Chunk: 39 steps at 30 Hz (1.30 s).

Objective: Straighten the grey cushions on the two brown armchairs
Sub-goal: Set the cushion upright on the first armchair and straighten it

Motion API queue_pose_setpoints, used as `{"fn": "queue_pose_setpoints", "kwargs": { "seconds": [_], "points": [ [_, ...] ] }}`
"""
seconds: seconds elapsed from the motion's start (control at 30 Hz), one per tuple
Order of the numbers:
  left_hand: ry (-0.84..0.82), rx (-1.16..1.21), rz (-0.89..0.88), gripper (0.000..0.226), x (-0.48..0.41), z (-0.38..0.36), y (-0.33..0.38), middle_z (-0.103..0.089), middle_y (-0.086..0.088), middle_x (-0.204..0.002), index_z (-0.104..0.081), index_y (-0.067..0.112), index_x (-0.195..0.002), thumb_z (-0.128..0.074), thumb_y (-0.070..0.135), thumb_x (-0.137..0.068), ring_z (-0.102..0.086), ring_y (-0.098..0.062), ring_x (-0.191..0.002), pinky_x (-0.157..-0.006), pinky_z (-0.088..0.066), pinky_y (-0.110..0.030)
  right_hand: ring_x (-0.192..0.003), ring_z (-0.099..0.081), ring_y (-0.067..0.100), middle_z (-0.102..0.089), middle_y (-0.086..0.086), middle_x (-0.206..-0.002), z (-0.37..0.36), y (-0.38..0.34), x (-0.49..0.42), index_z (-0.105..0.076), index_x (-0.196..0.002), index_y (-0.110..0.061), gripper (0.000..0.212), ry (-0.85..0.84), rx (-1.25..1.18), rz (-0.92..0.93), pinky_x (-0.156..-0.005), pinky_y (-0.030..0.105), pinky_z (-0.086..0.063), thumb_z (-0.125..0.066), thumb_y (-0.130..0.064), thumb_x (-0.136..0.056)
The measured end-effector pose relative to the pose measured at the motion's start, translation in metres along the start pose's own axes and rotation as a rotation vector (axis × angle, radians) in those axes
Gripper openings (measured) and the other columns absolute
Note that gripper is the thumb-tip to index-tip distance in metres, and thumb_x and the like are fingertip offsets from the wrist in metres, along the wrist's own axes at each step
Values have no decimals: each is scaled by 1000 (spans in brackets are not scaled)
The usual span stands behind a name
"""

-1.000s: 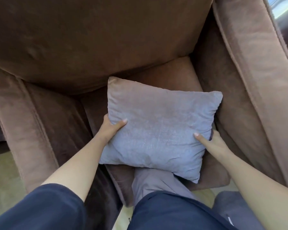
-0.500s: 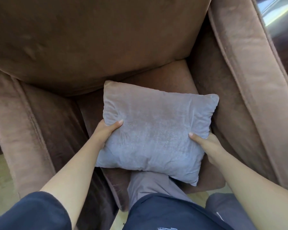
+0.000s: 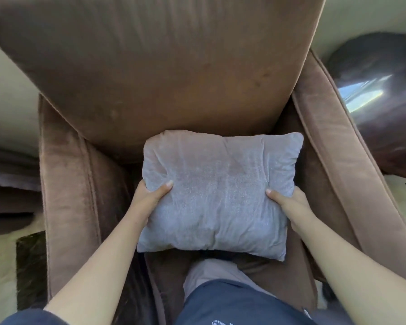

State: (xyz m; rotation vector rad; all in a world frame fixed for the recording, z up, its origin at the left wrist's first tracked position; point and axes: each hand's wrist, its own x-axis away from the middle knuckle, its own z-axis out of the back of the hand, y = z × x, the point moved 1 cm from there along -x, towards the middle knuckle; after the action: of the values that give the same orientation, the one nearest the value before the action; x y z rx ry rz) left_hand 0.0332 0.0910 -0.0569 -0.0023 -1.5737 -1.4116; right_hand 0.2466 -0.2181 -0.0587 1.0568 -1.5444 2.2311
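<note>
Head view: we set the cushion (image 3: 217, 193) against the armchair (image 3: 164, 73) back.
Left hand (image 3: 148, 198) and right hand (image 3: 288, 202) clamp its side edges at frame centre; next we judge: square it, then release.

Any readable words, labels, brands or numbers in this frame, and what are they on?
Small white print on the dark navy garment at the bottom edge: too small and cut off to read.
Grey square fabric cushion, brown velvet armchair: no text visible.
</note>
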Motion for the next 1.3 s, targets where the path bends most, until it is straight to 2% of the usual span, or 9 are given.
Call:
{"fn": "queue_pose_setpoints", "kwargs": {
  "seconds": [0.17,0.3,0.53,0.63,0.77,0.97,1.07,1.2,1.3],
  "points": [
    [84,59,-32,99,18,-5,5,-61,4,-132,-45,30,-141,-85,65,-57,-60,-21,-120,-106,-47,-51,-109,-64,24,-67,2,-119,4,-34,-4,-58,-129,-17,57,-20,97,85,-99,48,-50,-82,-26,-78],
    [140,111,-71,102,34,-10,1,-61,5,-134,-44,30,-142,-88,60,-55,-60,-20,-122,-106,-48,-50,-102,-65,16,-68,-4,-113,10,-49,-3,-58,-121,-24,51,-40,146,151,-91,41,-51,-82,-28,-76],
    [191,138,-265,79,46,2,19,-65,7,-131,-51,30,-137,-88,39,-68,-62,-11,-121,-104,-51,-44,-101,-66,8,-69,-11,-109,3,-77,-8,-59,-109,-37,45,-93,179,296,-78,27,-51,-85,-30,-73],
    [190,148,-290,84,42,10,29,-67,8,-129,-53,30,-136,-89,45,-62,-64,-11,-119,-102,-52,-43,-102,-67,10,-70,-10,-109,-4,-90,-16,-59,-111,-34,46,-101,185,353,-84,32,-53,-85,-27,-73],
    [200,153,-319,78,34,17,36,-70,5,-126,-56,28,-131,-91,39,-62,-66,-13,-118,-99,-52,-42,-108,-66,15,-70,-3,-116,-8,-100,-25,-58,-123,-20,57,-105,194,390,-96,42,-53,-85,-18,-73],
    [242,128,-285,74,15,21,34,-70,9,-123,-56,29,-131,-90,29,-66,-66,-9,-115,-96,-53,-35,-118,-60,23,-65,3,-126,-20,-105,-41,-52,-130,-14,67,-99,310,428,-102,51,-48,-84,-10,-72],
    [264,87,-230,75,1,26,26,-70,5,-124,-55,24,-133,-89,19,-67,-65,-14,-117,-103,-51,-43,-121,-59,27,-64,4,-128,-29,-102,-47,-50,-133,-17,70,-79,392,412,-102,51,-48,-82,-9,-72],
    [272,-17,-130,91,-13,28,16,-67,1,-127,-52,22,-136,-86,40,-53,-61,-22,-121,-104,-50,-49,-116,-61,30,-67,6,-123,-34,-98,-58,-53,-130,-17,66,-46,454,349,-98,51,-50,-82,-12,-71],
    [254,-38,-114,97,-20,31,14,-65,0,-130,-50,20,-138,-86,43,-51,-59,-23,-122,-104,-50,-48,-113,-62,30,-68,7,-120,-34,-98,-66,-55,-126,-16,62,-44,479,329,-96,50,-51,-82,-14,-71]
  ]
}}
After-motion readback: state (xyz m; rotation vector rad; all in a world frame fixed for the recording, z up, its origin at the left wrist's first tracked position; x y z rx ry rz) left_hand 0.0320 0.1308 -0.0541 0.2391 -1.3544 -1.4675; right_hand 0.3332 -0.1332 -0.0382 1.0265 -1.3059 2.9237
